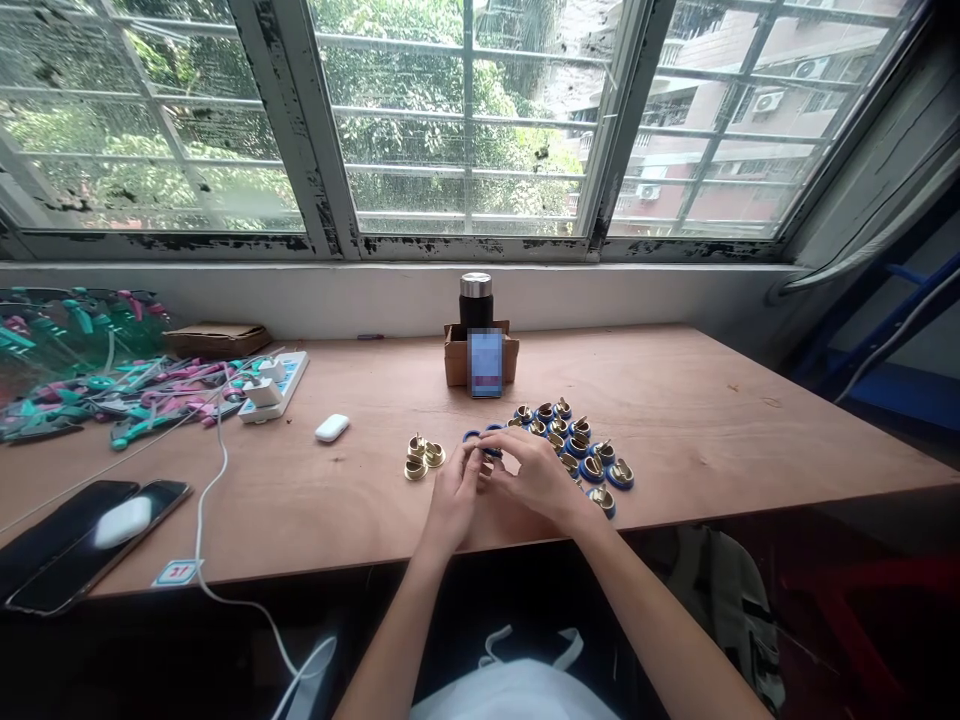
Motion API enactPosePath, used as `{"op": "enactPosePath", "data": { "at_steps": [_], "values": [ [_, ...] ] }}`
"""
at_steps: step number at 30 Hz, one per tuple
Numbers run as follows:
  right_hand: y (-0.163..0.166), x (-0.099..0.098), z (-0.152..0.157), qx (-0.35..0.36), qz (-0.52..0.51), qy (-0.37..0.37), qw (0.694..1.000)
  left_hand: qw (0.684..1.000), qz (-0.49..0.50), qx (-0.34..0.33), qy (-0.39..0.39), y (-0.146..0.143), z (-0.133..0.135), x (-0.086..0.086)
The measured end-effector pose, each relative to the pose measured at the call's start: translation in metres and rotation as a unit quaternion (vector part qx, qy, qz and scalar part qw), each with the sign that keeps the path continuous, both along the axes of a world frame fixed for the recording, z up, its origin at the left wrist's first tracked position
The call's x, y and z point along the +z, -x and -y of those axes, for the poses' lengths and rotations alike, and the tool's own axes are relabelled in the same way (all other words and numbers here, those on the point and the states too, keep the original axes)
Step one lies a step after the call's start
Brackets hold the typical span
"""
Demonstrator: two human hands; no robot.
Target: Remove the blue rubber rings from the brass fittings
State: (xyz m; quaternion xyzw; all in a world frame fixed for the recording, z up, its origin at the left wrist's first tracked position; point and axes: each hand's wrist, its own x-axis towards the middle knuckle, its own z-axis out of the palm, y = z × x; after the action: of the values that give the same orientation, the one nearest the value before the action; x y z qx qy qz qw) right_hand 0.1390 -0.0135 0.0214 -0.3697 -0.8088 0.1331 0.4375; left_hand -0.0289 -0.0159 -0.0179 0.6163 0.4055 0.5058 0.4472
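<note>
Your left hand (450,503) and right hand (534,475) are together above the wooden surface (697,420), fingertips pinching a small blue ring (480,436). It looks light and flexible, best held by its rim, near heavier-looking brass fittings (424,458).

The person wears a loose white garment (517,697), seen along the lower edge of the head view, with 2 thin white cords (531,645) standing out at its upper edge. The left forearm (394,650) and right forearm (675,630) are bare, and so are the left hand (450,505) and right hand (536,475).
</note>
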Motion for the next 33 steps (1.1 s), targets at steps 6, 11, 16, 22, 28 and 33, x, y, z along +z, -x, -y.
{"op": "enactPosePath", "data": {
  "at_steps": [6,11,16,22,28,33],
  "values": [
    [0.002,0.005,0.004,-0.026,0.008,0.039,0.999,1.000,0.013,-0.014,0.005,0.001,0.000,-0.004],
    [0.003,0.001,0.003,-0.014,-0.008,0.035,0.999,1.000,0.017,-0.009,-0.003,0.000,0.001,-0.002],
    [0.003,0.000,0.003,-0.001,-0.012,0.045,0.999,1.000,0.026,-0.008,-0.001,0.001,0.002,-0.001],
    [0.003,0.009,0.007,0.005,0.007,0.054,0.999,1.000,0.020,0.022,-0.005,0.002,0.001,-0.005],
    [0.002,0.008,0.005,0.020,0.001,0.067,0.998,1.000,0.007,0.011,-0.011,0.003,0.001,-0.007],
    [-0.003,0.001,0.000,-0.004,0.006,0.066,0.998,1.000,-0.015,-0.007,-0.020,0.002,0.002,-0.003]
  ]
}}
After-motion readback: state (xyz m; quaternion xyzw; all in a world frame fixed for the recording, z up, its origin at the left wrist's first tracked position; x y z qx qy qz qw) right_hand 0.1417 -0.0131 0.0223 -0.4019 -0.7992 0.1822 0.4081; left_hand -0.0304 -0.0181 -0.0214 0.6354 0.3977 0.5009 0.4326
